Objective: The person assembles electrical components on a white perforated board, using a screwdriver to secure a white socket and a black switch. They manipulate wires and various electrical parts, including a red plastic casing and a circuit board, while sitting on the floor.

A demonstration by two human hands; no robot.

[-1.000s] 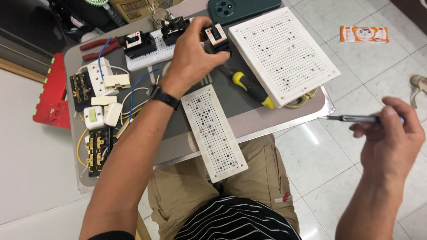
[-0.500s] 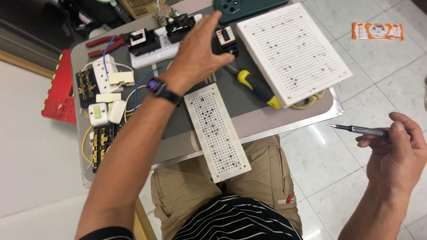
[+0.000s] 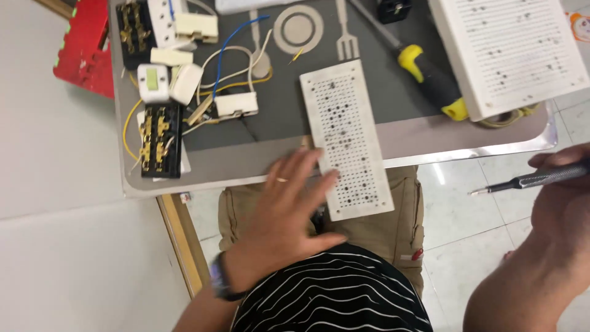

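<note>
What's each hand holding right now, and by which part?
The right hand holds a slim metal tool by its knurled handle end. The left hand holds nothing; its fingers lie at the narrow perforated board.

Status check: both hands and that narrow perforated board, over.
Left hand open, fingertips at narrow perforated board. Right hand grips thin metal tool, off the table. Nothing between.

The left hand (image 3: 289,215) lay open, fingers spread and pointing up-right, wrist bent back. The right hand (image 3: 562,203) was curled closed, forearm raised at the side.
</note>
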